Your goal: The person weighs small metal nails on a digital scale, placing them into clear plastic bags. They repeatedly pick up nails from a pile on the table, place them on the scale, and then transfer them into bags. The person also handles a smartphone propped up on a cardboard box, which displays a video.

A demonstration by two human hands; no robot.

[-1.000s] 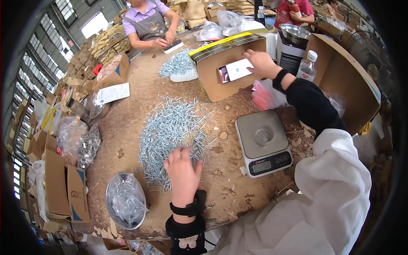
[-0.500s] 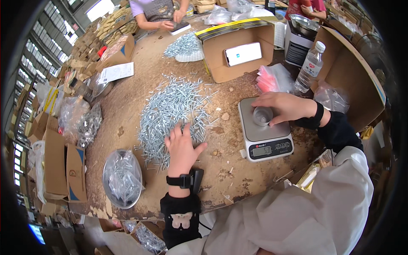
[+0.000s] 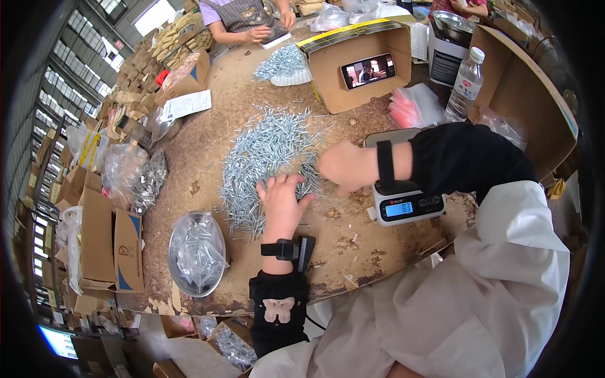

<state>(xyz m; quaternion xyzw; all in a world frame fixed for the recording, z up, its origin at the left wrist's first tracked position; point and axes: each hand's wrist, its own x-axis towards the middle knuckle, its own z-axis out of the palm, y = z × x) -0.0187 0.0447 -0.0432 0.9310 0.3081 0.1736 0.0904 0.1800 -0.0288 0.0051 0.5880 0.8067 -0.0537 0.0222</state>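
Scale (image 3: 416,206) with blue numeric readout (image 3: 399,208), right hand (image 3: 346,166) beside fasteners (image 3: 268,142), labelled bottle (image 3: 464,87)

Head camera: left one of a side-by-side fisheye pair, worn on the person's head.
Surface (image 3: 340,252): seen from its near side, the view looking down and forward across it, upright.
Screw pile (image 3: 268,148): near mid-view, a little left, at short range from above.
Left sleeve (image 3: 271,327): rises from the lower edge.
Co-worker (image 3: 242,17): opposite, farther off, cut by the upper edge.
Windows (image 3: 82,28): distant, upper left, beside the dark rim.
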